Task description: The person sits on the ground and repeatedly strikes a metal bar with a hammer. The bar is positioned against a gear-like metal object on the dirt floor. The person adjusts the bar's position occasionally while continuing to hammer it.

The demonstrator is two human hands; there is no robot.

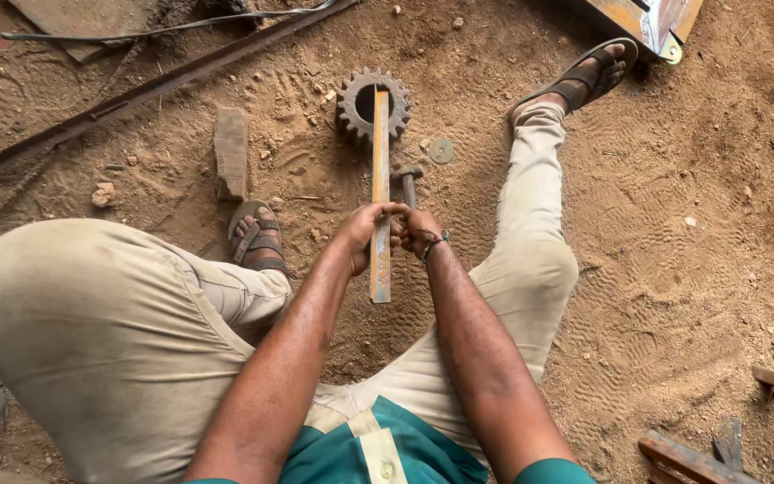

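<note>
1. The left hand (pixel 365 235) is closed around a long rusty metal bar (pixel 381 170), gripping it near its lower end.
2. The right hand (pixel 418 231) is closed on a hammer (pixel 408 182), just beside the bar.
3. Beyond the grip, the bar's far end rests across a toothed gear (pixel 351 100) lying on the dirt ground (pixel 674 224).
4. A small metal disc (pixel 442 150) lies right of the bar.
</note>
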